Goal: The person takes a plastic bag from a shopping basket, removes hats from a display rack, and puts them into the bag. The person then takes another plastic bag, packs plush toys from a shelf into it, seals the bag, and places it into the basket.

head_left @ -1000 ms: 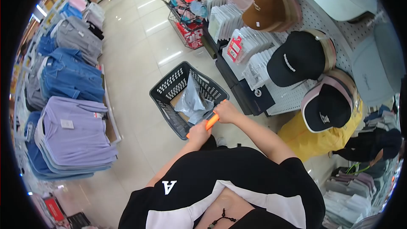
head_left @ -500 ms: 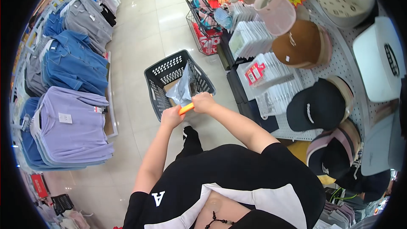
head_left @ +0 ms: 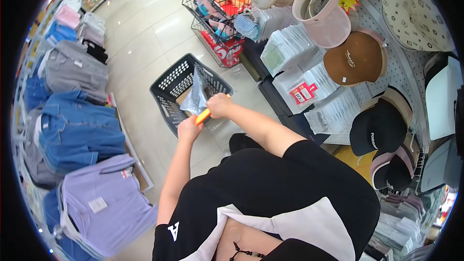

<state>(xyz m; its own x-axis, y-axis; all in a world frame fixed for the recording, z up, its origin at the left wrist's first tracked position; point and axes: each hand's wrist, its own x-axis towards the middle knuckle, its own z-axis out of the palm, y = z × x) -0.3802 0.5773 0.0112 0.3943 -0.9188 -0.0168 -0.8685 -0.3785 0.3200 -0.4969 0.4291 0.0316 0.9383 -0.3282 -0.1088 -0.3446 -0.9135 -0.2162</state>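
Observation:
Both of my hands are wrapped round the orange handle (head_left: 203, 116) of a dark plastic shopping basket. My left hand (head_left: 189, 129) grips its lower left end. Farther along, my right hand (head_left: 220, 105) closes on the upper right part. Just beyond my hands, the dark basket (head_left: 166, 111) with perforated sides stands on the tiled floor. Inside it lies a grey plastic bag (head_left: 194, 100), and a brown item shows in part beneath the bag.
Denim jackets (head_left: 79, 128) and a lilac top (head_left: 104, 205) hang along the left. At right, a pegboard display holds a brown cap (head_left: 355, 60), a black cap (head_left: 379, 125) and packaged goods (head_left: 285, 50). A wire rack (head_left: 212, 14) with plush toys stands ahead, beside the tiled aisle (head_left: 140, 43).
My view has turned and moved forward. The basket, with both hands still on its handle, sits a little farther left in view. A dark shoe now shows nearer my body.

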